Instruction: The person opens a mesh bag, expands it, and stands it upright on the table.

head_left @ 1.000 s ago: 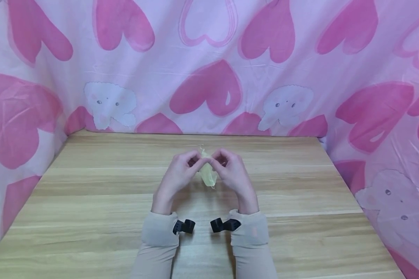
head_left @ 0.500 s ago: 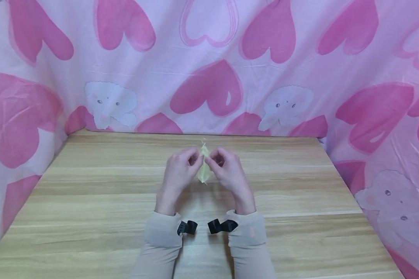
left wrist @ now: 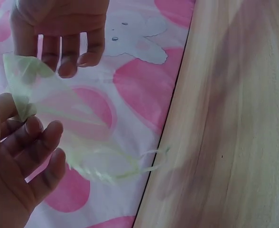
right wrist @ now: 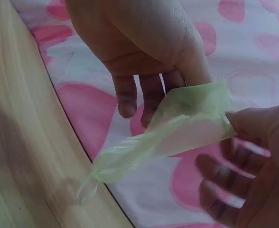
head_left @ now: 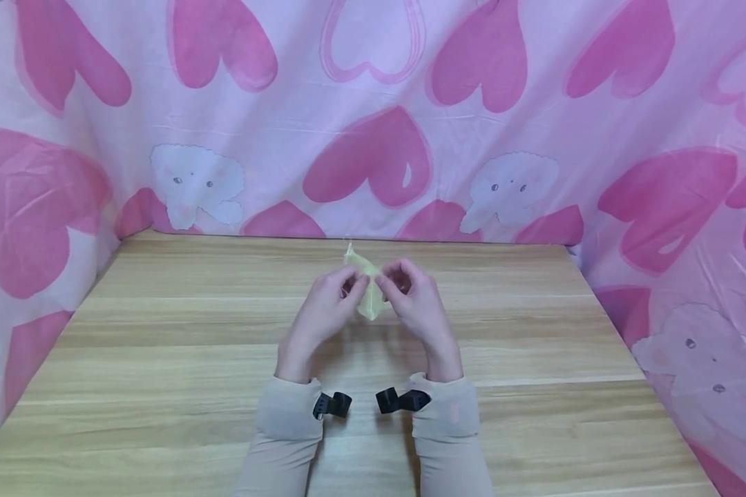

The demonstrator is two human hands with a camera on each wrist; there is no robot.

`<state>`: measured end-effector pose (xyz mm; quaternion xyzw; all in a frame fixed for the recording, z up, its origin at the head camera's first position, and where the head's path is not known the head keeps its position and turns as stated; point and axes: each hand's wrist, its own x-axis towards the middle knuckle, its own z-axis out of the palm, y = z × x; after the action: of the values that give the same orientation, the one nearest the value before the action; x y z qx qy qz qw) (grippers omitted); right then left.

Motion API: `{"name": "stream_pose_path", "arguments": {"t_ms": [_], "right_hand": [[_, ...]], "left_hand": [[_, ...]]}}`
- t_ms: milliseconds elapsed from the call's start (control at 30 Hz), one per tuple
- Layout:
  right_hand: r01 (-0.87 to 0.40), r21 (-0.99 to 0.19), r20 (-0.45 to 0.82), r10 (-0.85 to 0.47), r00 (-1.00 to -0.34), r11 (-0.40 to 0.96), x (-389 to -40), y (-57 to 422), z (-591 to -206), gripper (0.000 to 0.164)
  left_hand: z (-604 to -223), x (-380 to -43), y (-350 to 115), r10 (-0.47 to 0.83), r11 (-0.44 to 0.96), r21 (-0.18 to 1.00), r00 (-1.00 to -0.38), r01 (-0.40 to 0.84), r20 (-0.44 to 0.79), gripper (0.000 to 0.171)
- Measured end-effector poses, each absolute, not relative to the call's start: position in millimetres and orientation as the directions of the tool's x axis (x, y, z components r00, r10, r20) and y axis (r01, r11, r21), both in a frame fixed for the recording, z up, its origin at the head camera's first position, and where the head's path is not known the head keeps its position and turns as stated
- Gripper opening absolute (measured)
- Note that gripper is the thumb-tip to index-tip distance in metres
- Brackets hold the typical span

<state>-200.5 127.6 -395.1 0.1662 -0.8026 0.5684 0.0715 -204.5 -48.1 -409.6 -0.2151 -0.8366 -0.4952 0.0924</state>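
Observation:
A small sheer pale yellow-green drawstring pouch (head_left: 371, 305) hangs in the air between both hands, above the table. The left hand (head_left: 326, 301) pinches one side of its open end, and the right hand (head_left: 418, 301) pinches the opposite side. In the left wrist view the see-through fabric (left wrist: 85, 126) narrows to a gathered end with thin cords. From the right wrist the pouch (right wrist: 182, 135) shows one edge pulled between the two hands, with some fingertips behind the cloth. The other fingers of both hands are loosely bent, off the fabric.
The wood-grain table (head_left: 161, 386) spreads beneath the hands. A pink curtain (head_left: 373, 159) printed with hearts and white animal figures hangs behind it and along both sides. Each sleeve cuff carries a small black camera (head_left: 333, 405).
The pouch has turned in the hands, its corded far end swinging to the left. The fingertips, touching a second ago, are now slightly apart, and the right hand has shifted a little rightward.

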Motion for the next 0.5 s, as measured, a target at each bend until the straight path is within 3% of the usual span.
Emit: {"name": "stream_pose_path", "arguments": {"t_ms": [233,500], "right_hand": [[-0.304,-0.87,0.201,-0.285,-0.937,0.388,-201.5,127.8,-394.8,0.017],[-0.324,-0.852,0.279,-0.166,-0.946,0.412,-201.7,126.4,-394.9,0.017]], "left_hand": [[-406.3,-203.0,-47.6,0.222,0.438,0.775,-0.89,0.456,0.399,0.019],[-404.8,-201.9,-46.3,0.153,0.444,0.76,-0.876,0.475,0.458,0.014]]}}
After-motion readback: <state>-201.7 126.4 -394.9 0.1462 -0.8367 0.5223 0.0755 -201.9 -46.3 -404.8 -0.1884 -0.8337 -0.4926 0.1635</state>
